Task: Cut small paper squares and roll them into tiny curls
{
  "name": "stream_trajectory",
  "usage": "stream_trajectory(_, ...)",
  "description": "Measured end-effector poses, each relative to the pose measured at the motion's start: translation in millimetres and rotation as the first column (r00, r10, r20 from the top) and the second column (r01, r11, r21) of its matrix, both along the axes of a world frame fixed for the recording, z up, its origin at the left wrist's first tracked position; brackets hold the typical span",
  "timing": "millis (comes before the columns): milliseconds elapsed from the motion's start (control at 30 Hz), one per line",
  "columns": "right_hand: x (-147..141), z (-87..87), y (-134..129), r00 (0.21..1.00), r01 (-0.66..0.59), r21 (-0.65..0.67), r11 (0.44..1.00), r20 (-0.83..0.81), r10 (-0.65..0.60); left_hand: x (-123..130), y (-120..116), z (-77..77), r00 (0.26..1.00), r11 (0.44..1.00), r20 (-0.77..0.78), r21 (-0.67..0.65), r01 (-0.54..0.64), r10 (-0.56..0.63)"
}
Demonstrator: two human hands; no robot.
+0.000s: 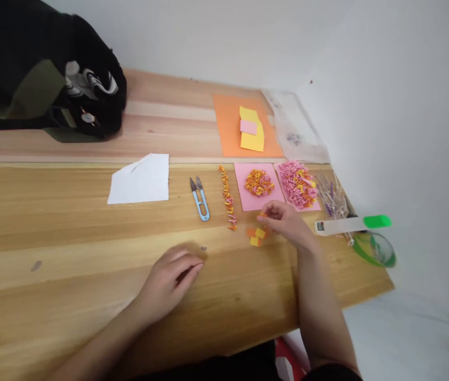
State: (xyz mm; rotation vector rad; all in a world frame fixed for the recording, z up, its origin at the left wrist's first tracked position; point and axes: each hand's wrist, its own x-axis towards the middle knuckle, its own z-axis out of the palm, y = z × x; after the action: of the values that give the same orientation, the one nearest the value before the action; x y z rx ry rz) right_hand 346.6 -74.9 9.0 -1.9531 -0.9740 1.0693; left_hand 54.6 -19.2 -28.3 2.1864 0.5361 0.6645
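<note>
My right hand (286, 222) pinches a small orange paper piece (263, 215) between thumb and fingertips. Just below it lie several small orange and yellow paper pieces (255, 241) on the wooden table. My left hand (172, 278) rests on the table further left, fingers curled together, with nothing visible in them. Between and beyond the hands runs a column of small rolled paper bits (226, 193), orange, yellow and pink. Left of it are blue-handled thread snips (200, 198), blades spread. A pile of orange and pink bits (259, 182) sits on a pink paper sheet (244, 201).
A larger pink and orange pile (296, 182) lies to the right. Beyond are an orange sheet (224, 124), yellow paper (253, 140), a plastic sheet (299, 132), white paper (141, 182) and a black bag (89, 47). At right lie a white-and-green tool (347, 226) and a green-rimmed bowl (367, 254).
</note>
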Motion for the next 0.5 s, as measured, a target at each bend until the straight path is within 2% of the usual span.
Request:
stream_trajectory(100,-16.9,3.5,0.1,0.942,-0.149,0.036,0.988,-0.298,0.153,0.5,0.5,-0.1,1.0,1.0,0.01,0.0,-0.013,0.013)
stream_trajectory(267,-70.1,-4.1,-0.9,0.823,-0.353,0.147,0.924,-0.421,0.382,-3.0,3.1,-8.8,1.0,1.0,-0.006,-0.001,0.012,-0.012)
stream_trajectory(367,-94.2,-13.8,-3.1,0.802,-0.432,0.211,0.877,-0.355,0.481,-3.7,3.9,-9.7,0.999,0.999,0.011,-0.04,0.032,-0.031)
stream_trajectory(500,-105.6,-25.5,-1.9,0.867,-0.386,0.23,0.893,-0.239,0.436,2.6,3.0,-1.1,0.998,0.984,-0.065,-0.179,-0.02,0.008)
